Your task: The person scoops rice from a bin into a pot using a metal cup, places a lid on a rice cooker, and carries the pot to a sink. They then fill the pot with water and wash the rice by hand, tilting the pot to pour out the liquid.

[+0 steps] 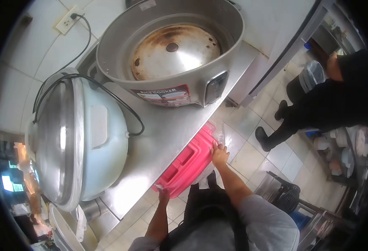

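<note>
A pink plastic lid or box [190,161] is beside and partly under the edge of the steel counter [150,121]. My right hand [220,154] grips its right end, with the fingers over the rim. At its lower left corner, my left hand [163,193] holds the edge, and its fingers are partly hidden. Above on the counter sits a large open rice cooker [171,85] with a stained metal plate inside. Left of it is a closed pale blue cooker [102,138] with a metal lid and a black cord.
Another person in dark clothes [318,100] stands on the tiled floor at the right, near a black bin [295,90] with a plastic liner. Shelves with dishes [338,154] are at the far right. A wall outlet [67,23] holds a plug. A pale tub [62,226] is at lower left.
</note>
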Available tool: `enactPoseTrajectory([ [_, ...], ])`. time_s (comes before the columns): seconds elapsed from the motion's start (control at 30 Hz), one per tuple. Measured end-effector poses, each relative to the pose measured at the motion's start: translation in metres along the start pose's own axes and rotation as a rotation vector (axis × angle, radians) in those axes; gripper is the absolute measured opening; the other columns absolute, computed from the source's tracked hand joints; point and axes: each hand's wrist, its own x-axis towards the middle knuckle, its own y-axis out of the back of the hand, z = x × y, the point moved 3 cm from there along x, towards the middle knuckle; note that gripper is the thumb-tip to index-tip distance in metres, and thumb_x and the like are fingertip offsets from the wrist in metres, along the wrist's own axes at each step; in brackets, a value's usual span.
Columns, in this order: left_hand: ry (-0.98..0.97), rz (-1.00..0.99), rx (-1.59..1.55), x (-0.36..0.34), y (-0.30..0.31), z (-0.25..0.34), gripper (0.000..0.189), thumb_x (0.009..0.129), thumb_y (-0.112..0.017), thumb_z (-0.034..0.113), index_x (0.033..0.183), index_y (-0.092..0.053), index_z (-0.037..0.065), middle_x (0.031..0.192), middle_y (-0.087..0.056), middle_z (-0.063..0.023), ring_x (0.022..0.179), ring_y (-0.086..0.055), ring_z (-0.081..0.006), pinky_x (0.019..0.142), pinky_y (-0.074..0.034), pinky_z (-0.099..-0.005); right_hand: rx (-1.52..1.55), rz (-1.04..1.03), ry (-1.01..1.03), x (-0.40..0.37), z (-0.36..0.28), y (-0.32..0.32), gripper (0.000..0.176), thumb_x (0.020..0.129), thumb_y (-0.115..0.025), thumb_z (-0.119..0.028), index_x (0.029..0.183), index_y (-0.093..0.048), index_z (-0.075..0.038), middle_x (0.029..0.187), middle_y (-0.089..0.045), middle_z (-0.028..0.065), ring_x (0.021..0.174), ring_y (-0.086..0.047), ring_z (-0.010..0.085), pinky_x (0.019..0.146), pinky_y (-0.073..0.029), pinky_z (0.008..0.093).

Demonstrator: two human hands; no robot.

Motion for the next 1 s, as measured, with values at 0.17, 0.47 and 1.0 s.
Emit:
enactPoseTrajectory([
  [0.17,-0.017,0.029,-0.073,0.010,-0.007,-0.013,0.074,0.078,-0.053,0.051,0.136,-0.018,0.021,0.119,-0.044,-0.0172,0.095,-0.052,-0.0368,0.076,-0.044,-0.0594,0.145,-0.072,-0.010,-0.006,0.011,-0.014,0.055,0.087,-0.043,-0.045,0.133,-0.031,-0.019,0.119,-0.047,0.0139,0.101,-0.050,0.0366,0.080,-0.043,0.0500],
  [0.47,0.364,-0.142,-0.519,0.016,-0.034,-0.018,0.072,0.081,-0.042,0.045,0.136,0.002,0.032,0.116,-0.047,-0.0152,0.091,-0.054,-0.0372,0.065,-0.048,-0.0588,0.674,-0.175,-0.122,0.021,0.006,-0.040,0.083,0.075,-0.062,-0.040,0.138,-0.018,-0.009,0.107,-0.056,0.0238,0.093,-0.057,0.0402,0.082,-0.045,0.0427],
  [1.0,-0.023,0.142,0.069,-0.021,0.000,0.015,0.069,0.083,-0.043,0.049,0.130,-0.030,0.000,0.114,-0.053,-0.0223,0.095,-0.057,-0.0361,0.081,-0.047,-0.0436,0.987,-0.472,0.000,0.057,0.047,-0.029,0.044,0.082,-0.060,-0.029,0.122,-0.047,-0.015,0.087,-0.056,0.0041,0.069,-0.054,0.0186,0.064,-0.045,0.0379],
])
